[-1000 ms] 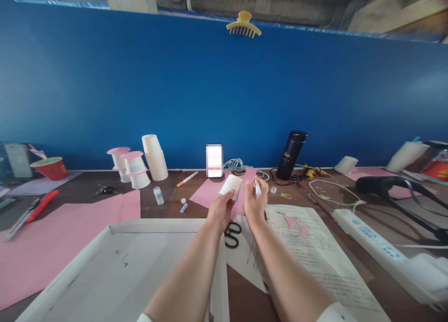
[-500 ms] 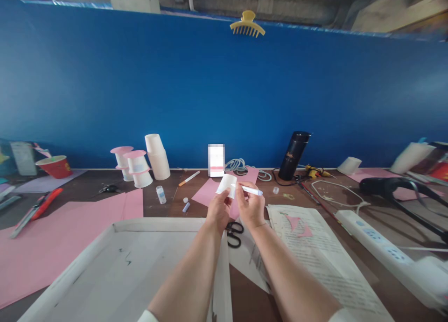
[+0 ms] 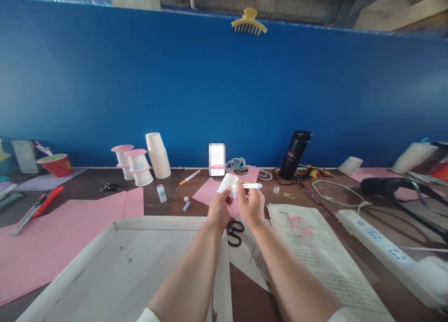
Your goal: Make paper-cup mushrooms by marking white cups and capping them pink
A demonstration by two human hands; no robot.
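Note:
My left hand (image 3: 220, 209) is closed on a small white piece that looks like a paper cup (image 3: 227, 183), tilted, its lower part hidden by my fingers. My right hand (image 3: 251, 205) pinches a white marker (image 3: 252, 185) with a pale lilac end. The marker lies nearly level, its tip side pointing left at the white cup; whether it touches is too small to tell. Both hands are close together above pink paper (image 3: 205, 191). Under my wrists lie black-handled scissors (image 3: 235, 233). A lilac marker cap (image 3: 186, 206) rests on the table to the left.
A white tray-like box lid (image 3: 140, 266) fills the front left, near pink sheets (image 3: 87, 228). Stacked paper cups (image 3: 158, 156), a phone (image 3: 217, 159) and a black flask (image 3: 296, 155) stand at the back. Printed pages (image 3: 318, 238) and a power strip (image 3: 378, 240) lie right.
The marker in my right hand has turned from a downward slant to nearly level. The white cup has tilted slightly to the right in my left hand.

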